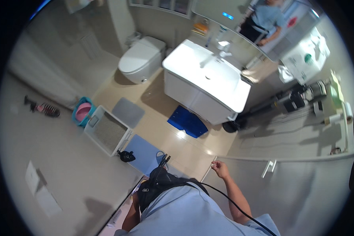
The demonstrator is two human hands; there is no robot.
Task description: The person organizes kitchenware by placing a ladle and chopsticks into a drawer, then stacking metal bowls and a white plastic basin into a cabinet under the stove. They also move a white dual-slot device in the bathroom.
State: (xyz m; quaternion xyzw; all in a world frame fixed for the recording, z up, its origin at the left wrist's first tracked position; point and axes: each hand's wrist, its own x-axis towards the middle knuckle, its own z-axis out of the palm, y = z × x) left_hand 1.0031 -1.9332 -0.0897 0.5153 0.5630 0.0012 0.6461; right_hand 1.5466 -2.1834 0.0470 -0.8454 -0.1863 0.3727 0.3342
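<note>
My right hand [220, 168] is beside the edge of a frosted door panel [242, 183], its fingers loosely curled and partly apart, with nothing visible in them; whether it touches the edge is unclear. My left hand [135, 197] hangs low by my hip, mostly hidden behind black clothing, so its grip cannot be seen. Before me are a white washbasin cabinet [194, 94] with a faucet [224, 53], a closed-lid toilet [141, 59] and a white litter box [106, 132] holding grey litter. A blue mat [177, 121] lies by the cabinet.
A light-blue mat [144, 153] lies near my feet, with a small black item [126, 156] at its edge. Teal and pink basins [84, 112] stand behind the litter box, near a grey mat [128, 112]. A stick vacuum [295, 101] is along the right wall. A black cable [230, 200] crosses my right side.
</note>
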